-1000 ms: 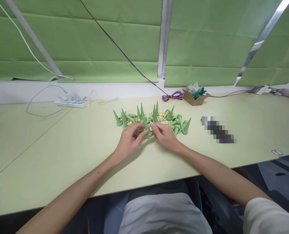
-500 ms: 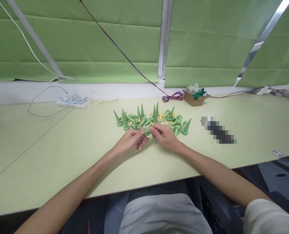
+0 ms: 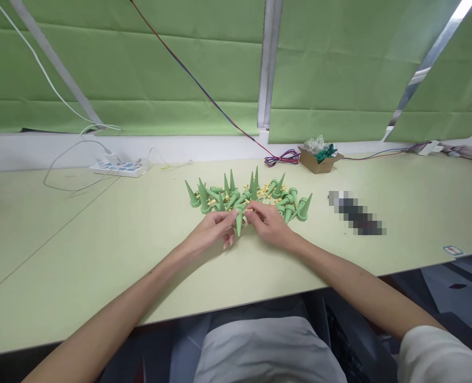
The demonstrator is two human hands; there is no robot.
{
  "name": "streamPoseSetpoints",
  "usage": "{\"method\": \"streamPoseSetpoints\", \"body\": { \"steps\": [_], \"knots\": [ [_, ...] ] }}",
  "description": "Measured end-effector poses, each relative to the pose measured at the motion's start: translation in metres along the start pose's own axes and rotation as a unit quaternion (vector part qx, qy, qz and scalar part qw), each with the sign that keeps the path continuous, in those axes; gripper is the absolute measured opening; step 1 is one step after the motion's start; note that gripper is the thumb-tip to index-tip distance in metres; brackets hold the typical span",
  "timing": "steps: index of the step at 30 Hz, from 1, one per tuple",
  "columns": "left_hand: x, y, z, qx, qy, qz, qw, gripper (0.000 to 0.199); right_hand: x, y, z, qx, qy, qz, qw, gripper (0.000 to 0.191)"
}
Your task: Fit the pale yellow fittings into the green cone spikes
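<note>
Between the thumb and fingers of my left hand (image 3: pixel 216 229) is a green plastic cone-shaped spike (image 3: pixel 239 222), its tip pointing down toward me. My right hand (image 3: pixel 271 223) is pinched closed right beside the spike's wide end. Its fingertips hide most of what they hold, which may be a small yellow piece. Just beyond my hands lies a pile of similar green spikes (image 3: pixel 203 198), some standing point up and others on their sides. Small yellow plastic pieces (image 3: pixel 263 190) are scattered among them.
On the pale table (image 3: pixel 100 255), a power strip (image 3: pixel 120 168) with white cables sits at the back left. A small cardboard box (image 3: pixel 319 164) holding green and clear material stands behind the pile, near a coiled red-blue wire (image 3: pixel 281 158). A pixelated dark object (image 3: pixel 357 215) lies right.
The spike in my left hand has turned so that its tip points down toward me. Both hands stay in nearly the same place.
</note>
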State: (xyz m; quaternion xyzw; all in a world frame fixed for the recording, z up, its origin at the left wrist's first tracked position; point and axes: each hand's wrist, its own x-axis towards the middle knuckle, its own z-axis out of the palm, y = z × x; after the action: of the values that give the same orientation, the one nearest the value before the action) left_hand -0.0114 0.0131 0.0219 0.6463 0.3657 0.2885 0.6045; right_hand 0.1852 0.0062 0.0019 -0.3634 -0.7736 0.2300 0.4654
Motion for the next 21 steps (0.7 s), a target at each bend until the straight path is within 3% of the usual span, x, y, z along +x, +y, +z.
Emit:
{"method": "streamPoseSetpoints", "body": {
  "steps": [11,18,21],
  "knots": [
    [-0.003,-0.002,0.008,0.149,0.085,0.062,0.983,0.031,0.000,0.000,0.004,-0.002,0.012,0.006,1.000,0.040],
    [0.001,-0.011,0.008,0.233,0.158,0.163,0.946,0.036,0.000,0.001,0.007,0.027,0.010,0.032,0.999,0.053],
    [0.001,-0.010,0.009,0.256,0.165,0.167,0.938,0.033,0.000,0.001,0.008,0.036,0.013,0.038,0.999,0.052]
  ]
}}
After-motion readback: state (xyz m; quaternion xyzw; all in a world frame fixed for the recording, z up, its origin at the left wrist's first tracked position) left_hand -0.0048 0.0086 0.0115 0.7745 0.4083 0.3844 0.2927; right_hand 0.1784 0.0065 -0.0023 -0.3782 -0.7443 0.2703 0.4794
